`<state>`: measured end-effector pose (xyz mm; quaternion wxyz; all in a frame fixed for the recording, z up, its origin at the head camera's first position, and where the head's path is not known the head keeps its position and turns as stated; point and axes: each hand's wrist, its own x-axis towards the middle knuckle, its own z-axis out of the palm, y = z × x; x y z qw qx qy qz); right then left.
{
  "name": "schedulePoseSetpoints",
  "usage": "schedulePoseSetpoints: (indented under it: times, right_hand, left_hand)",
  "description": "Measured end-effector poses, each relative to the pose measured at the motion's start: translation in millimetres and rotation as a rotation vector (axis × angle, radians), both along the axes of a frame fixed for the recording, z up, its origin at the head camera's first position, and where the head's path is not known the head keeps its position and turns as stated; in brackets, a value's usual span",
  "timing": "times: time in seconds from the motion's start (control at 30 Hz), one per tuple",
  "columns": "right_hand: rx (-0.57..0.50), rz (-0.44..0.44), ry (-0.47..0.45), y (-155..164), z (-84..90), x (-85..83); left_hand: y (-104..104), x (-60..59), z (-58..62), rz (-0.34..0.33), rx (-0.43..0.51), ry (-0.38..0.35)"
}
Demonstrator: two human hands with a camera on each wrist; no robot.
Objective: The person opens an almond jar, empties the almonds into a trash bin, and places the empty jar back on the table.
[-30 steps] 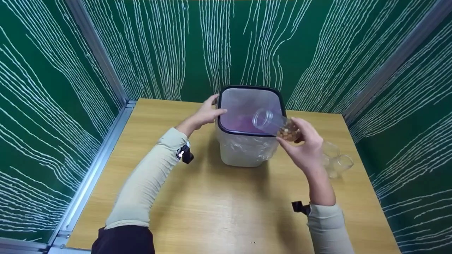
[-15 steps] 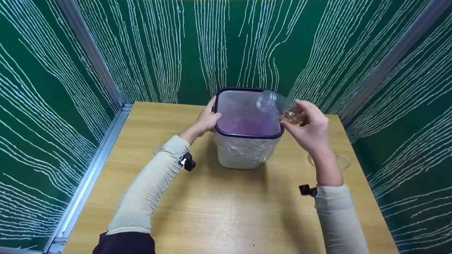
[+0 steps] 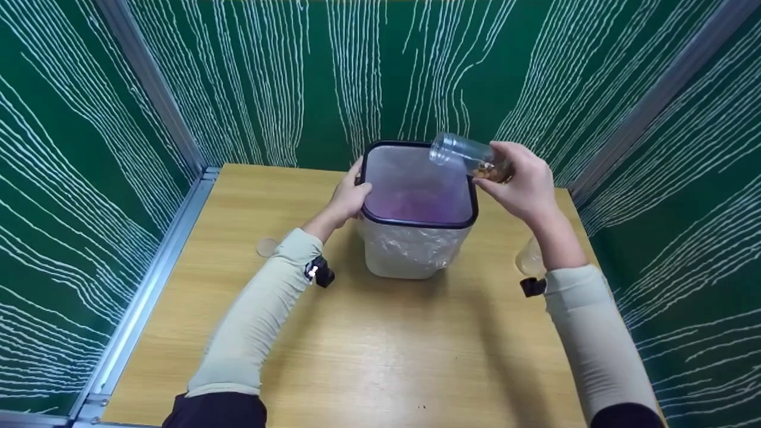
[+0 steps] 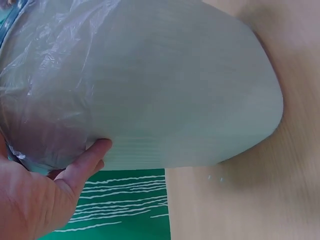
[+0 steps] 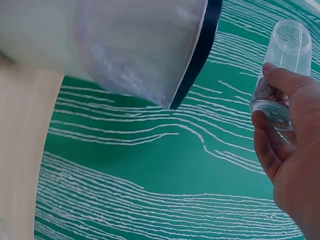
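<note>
A pale bin [image 3: 395, 261] with a black rim and a clear plastic liner [image 3: 410, 241] folded over its outside stands on the table. My left hand [image 3: 348, 199] grips its left side near the top, thumb at the rim. In the left wrist view the fingers [image 4: 95, 152] press against its wall. My right hand [image 3: 526, 178] holds a clear plastic jar [image 3: 458, 151] by its base end. The jar lies tilted with its uncovered mouth over the bin's right back rim. Small brown nut-like pieces [image 3: 490, 172] lie in its base end; their exact kind cannot be told.
Another clear jar [image 3: 528, 260] stands at the right, partly hidden by my right forearm. A thin round disc [image 3: 267, 247] lies on the wooden table [image 3: 380, 356] beside my left forearm. Green walls with white lines [image 3: 333, 89] enclose the table.
My right hand has lifted the jar up and back, from over the bin's front right part to its back right rim. The brown pieces stay in its base end. My left hand keeps its grip.
</note>
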<state>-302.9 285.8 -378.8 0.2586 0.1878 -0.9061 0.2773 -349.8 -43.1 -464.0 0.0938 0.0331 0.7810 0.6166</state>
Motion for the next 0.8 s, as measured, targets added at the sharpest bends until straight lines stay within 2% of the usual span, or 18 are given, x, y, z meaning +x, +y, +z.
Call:
schedulePoseSetpoints:
  times: [0.13, 0.33, 0.5, 0.8]
  right_hand:
    - [0.074, -0.016, -0.065, 4.6, 2.4, -13.0]
    - [0.176, -0.027, -0.086, 12.7, 10.4, -31.1]
    - [0.199, -0.009, -0.048, 16.0, 8.7, -35.1]
    - [0.242, -0.011, 0.037, 26.9, 6.5, -36.9]
  left_hand:
    - [0.2, 2.3, -2.1, 0.003, 0.013, -0.018]
    - [1.9, 3.3, 2.3, 0.009, 0.006, 0.028]
    - [0.0, 2.9, 2.1, 0.007, 0.000, 0.046]
    - [-2.3, 1.7, -0.4, -0.013, 0.000, 0.010]
